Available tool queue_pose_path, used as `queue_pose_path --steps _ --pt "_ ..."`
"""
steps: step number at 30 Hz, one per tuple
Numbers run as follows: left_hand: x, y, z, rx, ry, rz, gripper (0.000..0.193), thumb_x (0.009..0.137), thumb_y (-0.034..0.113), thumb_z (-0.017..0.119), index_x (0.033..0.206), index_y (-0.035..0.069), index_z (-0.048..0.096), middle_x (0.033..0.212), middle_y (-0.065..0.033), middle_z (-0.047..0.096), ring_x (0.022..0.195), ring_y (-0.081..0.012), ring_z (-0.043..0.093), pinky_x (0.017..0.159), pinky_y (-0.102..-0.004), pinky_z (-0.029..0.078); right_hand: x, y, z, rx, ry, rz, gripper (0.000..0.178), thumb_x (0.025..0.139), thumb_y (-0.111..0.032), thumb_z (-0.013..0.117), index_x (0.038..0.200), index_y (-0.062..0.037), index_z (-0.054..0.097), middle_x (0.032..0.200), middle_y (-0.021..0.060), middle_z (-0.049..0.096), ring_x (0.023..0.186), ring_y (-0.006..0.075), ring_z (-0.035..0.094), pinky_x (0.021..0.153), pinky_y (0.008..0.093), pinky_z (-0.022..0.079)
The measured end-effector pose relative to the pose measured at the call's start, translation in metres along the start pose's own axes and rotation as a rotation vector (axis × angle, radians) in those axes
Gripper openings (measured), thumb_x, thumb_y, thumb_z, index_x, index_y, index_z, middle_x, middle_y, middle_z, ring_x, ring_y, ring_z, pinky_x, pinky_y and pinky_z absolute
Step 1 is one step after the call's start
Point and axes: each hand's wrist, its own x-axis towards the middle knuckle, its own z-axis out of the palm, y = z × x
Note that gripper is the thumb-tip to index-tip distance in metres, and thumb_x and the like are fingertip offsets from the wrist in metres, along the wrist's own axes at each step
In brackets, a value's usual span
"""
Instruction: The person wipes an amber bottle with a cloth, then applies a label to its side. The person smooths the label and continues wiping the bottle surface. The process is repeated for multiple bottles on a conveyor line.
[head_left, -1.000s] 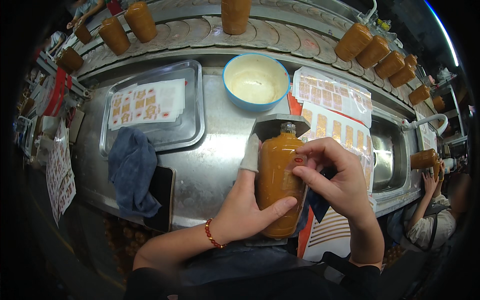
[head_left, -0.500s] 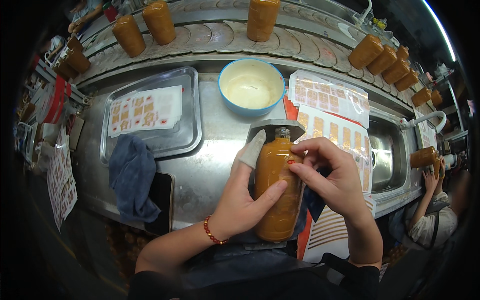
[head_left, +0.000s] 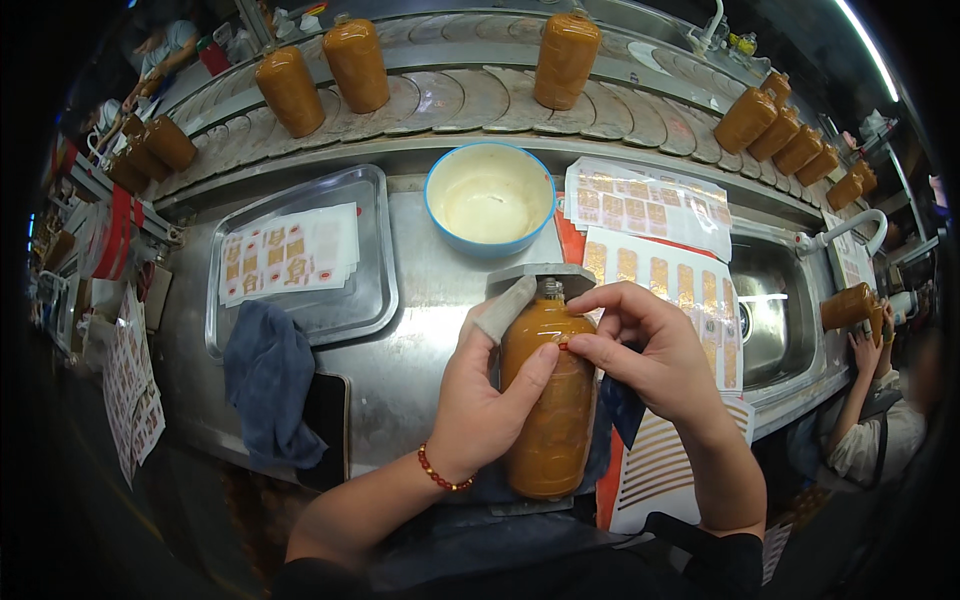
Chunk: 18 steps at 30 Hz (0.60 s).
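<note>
A glossy brown bottle (head_left: 545, 430) with a clear neck tilts on a support in front of me. My left hand (head_left: 480, 405) wraps its left side, a pale cloth cover on one finger, the thumb lying across the front. On the bottle's shoulder is a small red decal (head_left: 563, 346), between the tips of my two thumbs. My right hand (head_left: 655, 350) is at the right side of the shoulder: its thumb touches the decal's edge, and the index fingertip rests higher up, apart from the thumb. A grey plate (head_left: 575, 278) stands behind the neck.
Decal sheets (head_left: 665, 290) lie right of the bottle, beside a sink (head_left: 775, 330). Behind is a blue-rimmed bowl (head_left: 490, 195); leftward are a metal tray (head_left: 385, 240) with sheets and a blue cloth (head_left: 265, 385). Brown bottles (head_left: 357, 65) stand on a conveyor (head_left: 450, 95). A co-worker (head_left: 880, 420) is at right.
The whole view has shifted a little. My left thumb has moved up the bottle, close to the red decal. My right thumb stays beside the decal, which keeps its place on the shoulder.
</note>
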Motion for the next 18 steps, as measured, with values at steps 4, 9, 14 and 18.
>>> queue_pose_path --steps 4,9,14,18 --pt "0.000 0.000 -0.001 0.020 -0.002 0.014 0.054 0.098 0.009 0.065 0.147 -0.001 0.046 0.139 -0.0132 0.049 0.132 -0.0219 0.050 0.112 -0.0348 0.039 0.001 0.004 0.000 -0.008 0.003 0.005 0.025 0.091 -0.012 0.076 0.113 -0.0014 0.068 0.073 -0.0053 0.055 0.065 0.0011 0.048 0.059 0.0181 0.039" --pt "0.000 0.001 -0.002 0.068 -0.014 0.031 0.054 0.099 0.009 0.064 0.148 -0.002 0.044 0.139 -0.0125 0.048 0.132 -0.0211 0.049 0.112 -0.0344 0.039 0.002 0.006 0.002 0.014 0.011 0.012 0.023 0.092 -0.013 0.076 0.110 -0.0014 0.069 0.072 -0.0055 0.055 0.064 0.0013 0.047 0.059 0.0187 0.039" --pt "0.001 0.006 -0.001 0.067 -0.007 0.003 0.054 0.100 0.009 0.064 0.149 -0.001 0.044 0.138 -0.0116 0.048 0.131 -0.0204 0.049 0.111 -0.0339 0.040 0.005 0.010 0.004 0.081 0.017 0.014 0.021 0.093 -0.013 0.075 0.108 -0.0012 0.069 0.071 -0.0067 0.054 0.063 0.0006 0.046 0.058 0.0182 0.038" --pt "0.003 0.007 0.002 0.035 -0.009 0.006 0.054 0.099 0.007 0.065 0.148 -0.002 0.044 0.137 -0.0105 0.049 0.130 -0.0192 0.050 0.110 -0.0332 0.041 0.002 0.013 0.000 0.170 -0.007 0.050 0.023 0.093 -0.013 0.076 0.111 -0.0013 0.068 0.071 -0.0083 0.052 0.064 -0.0006 0.045 0.058 0.0172 0.037"
